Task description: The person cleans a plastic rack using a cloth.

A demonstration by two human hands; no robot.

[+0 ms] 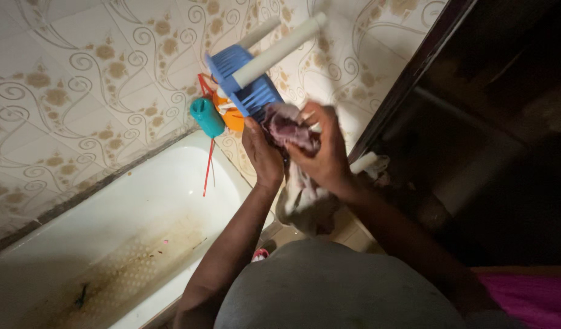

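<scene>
Closest in, looking down past a grey top (329, 286) along two bare forearms reaching up and forward.

Mid-step by the look of it: working a cloth (291, 129) with both hands, bunching or wringing it rather than merely carrying it. Judging from the loose tail hanging below the wrists, calls next for a firm two-handed hold and a gathering-in of that slack, with care not to snag the rack just behind.

Left hand (263, 155): curled narrow, back to the camera, fingers closed against the cloth's left side. Cannot tell how much fabric lies inside the palm.

Right hand (324, 152): closed tight over the top of the bundle, fingertips pinching the mauve and whitish folds, knuckles raised.

Cloth itself: clamped between the two hands, upper part crumpled, lower part drooping toward the floor.

Just beyond the hands, touching or nearly touching the cloth: a blue slatted rack (251, 92) fixed on a white pipe (280, 52). Beside it to the left, a teal plastic piece (206, 117) and something orange (235, 120), with a red string (208, 167) dangling.

Below and left: a white bathtub (110, 207), stained brown along the bottom.

Farthest: a patterned tiled wall (79, 79) and, at right, a dark door frame (408, 79).
</scene>
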